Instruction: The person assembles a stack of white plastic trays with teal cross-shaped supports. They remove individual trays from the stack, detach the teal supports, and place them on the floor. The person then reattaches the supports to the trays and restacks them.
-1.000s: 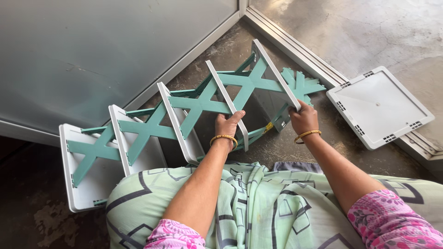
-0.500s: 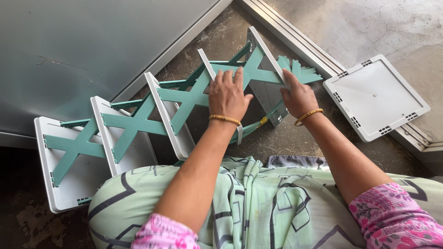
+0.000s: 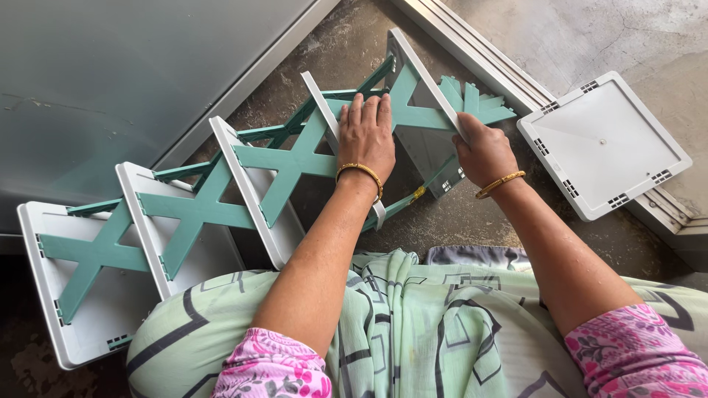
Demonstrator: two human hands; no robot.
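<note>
Head view: rack (image 3: 221, 199), white shelves with teal cross braces, lies on its side on the floor. Left hand (image 3: 366, 136) now flat, fingers spread, on a teal brace, earlier gripping a shelf edge. Right hand (image 3: 483, 151) curls around the end shelf's edge, probably pinching it. Loose white shelf panel (image 3: 605, 144) just right.

No pkgs, labels, signs, screens.

Rack (image 3: 221, 199) and tray (image 3: 605, 144) on concrete floor (image 3: 590, 37)
</note>
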